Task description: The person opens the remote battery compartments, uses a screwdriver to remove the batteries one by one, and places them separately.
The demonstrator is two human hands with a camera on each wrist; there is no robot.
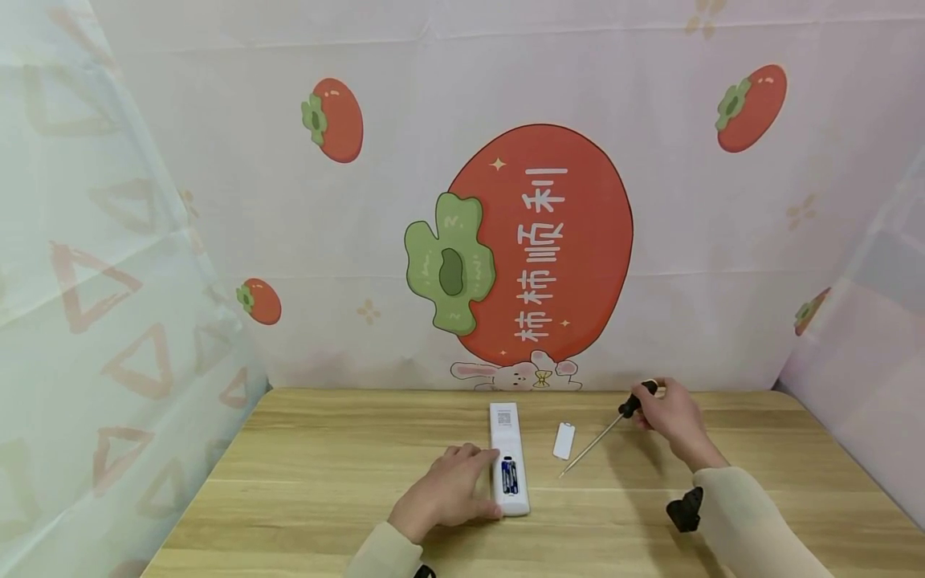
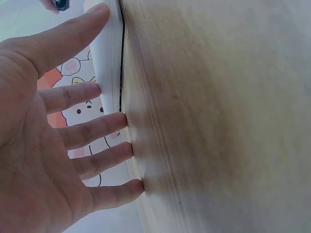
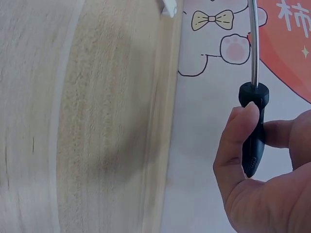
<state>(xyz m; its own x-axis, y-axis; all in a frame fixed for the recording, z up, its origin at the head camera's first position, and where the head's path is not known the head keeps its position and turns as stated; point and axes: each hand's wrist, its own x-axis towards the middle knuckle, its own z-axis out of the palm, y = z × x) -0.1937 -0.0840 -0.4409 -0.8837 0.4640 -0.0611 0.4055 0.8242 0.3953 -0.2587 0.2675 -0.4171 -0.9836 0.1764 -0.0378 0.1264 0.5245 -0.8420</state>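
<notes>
A white remote control (image 1: 507,437) lies back-side up on the table, its battery compartment uncovered and dark blue batteries (image 1: 509,477) showing inside. My left hand (image 1: 450,486) rests along its left side, thumb and index fingertip touching the remote; in the left wrist view the fingers (image 2: 92,133) are spread and fairly straight. To the right, my right hand (image 1: 674,413) holds a screwdriver by its black handle (image 3: 253,131), pinched between thumb and fingers. Its metal shaft (image 1: 594,445) slants down and left, the tip close over the table between remote and hand.
A small white battery cover (image 1: 564,441) lies right of the remote, left of the screwdriver shaft. Behind the wooden table (image 1: 325,449) hangs a cloth backdrop (image 1: 390,201) printed with persimmons and a rabbit. More cloth hangs at both sides.
</notes>
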